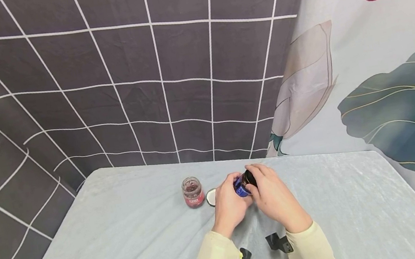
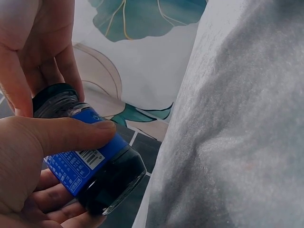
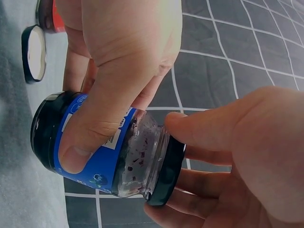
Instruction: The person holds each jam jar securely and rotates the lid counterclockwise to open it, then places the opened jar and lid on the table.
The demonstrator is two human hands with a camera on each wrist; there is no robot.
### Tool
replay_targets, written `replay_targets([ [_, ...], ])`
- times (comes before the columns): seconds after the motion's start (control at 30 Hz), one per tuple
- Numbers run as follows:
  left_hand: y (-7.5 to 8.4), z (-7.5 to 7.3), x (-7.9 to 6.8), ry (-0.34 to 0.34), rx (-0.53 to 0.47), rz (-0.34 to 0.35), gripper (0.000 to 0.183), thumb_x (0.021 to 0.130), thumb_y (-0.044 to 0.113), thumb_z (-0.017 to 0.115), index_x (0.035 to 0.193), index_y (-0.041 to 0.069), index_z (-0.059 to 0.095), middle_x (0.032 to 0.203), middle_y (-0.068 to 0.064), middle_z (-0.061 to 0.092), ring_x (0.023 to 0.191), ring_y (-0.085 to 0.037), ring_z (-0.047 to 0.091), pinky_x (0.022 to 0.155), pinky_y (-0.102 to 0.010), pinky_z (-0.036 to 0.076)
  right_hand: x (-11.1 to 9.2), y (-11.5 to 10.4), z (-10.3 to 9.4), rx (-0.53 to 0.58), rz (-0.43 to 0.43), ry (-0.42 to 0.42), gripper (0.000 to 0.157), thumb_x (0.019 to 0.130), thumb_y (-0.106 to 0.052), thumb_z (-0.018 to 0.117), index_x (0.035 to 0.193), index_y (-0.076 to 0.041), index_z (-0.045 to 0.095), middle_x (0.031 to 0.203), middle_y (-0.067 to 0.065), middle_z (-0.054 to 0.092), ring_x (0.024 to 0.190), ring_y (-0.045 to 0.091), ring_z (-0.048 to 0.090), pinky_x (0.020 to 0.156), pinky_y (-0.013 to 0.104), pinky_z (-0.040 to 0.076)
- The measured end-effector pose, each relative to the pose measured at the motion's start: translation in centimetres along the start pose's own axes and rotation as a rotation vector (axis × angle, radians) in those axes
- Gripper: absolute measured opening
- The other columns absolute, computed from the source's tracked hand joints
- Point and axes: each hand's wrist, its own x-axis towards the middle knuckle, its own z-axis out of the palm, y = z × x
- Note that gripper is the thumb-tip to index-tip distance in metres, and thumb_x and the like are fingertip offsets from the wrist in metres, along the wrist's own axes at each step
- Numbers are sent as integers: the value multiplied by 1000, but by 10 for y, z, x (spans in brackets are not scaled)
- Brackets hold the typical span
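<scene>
Above the table, my left hand (image 1: 230,204) grips the body of a glass jam jar (image 3: 141,154) with a blue label and dark contents. My right hand (image 1: 278,197) holds its black lid (image 3: 167,173), fingers on one side and thumb near the rim. In the right wrist view the jar lies tilted on its side, and the lid sits on its mouth. Dark smears and bits cling inside the glass near the neck. Left of my hands stands a second jar (image 1: 194,195), lidless, with a red label. Beside it lies a loose lid (image 1: 211,197), white inner face up, partly hidden by my left hand.
A pale grey cloth (image 1: 128,248) covers the table, with some creases. Behind it hangs a dark curtain (image 1: 138,99) with a white grid, and at the right a light leaf-patterned curtain (image 1: 312,131). Black mounts (image 1: 278,243) sit at both wrists.
</scene>
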Motion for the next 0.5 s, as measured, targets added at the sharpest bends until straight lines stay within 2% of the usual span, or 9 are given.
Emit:
replay_targets([
  [0.5, -1, 0, 0, 18, 8, 32, 55, 69, 14, 87, 120, 9, 66, 110, -7, 73, 99, -22, 69, 88, -38, 54, 0, 0, 0, 1, -5, -4, 41, 93, -2, 66, 131, 10, 56, 131, 27, 56, 123, 44, 52, 103, 55, 44],
])
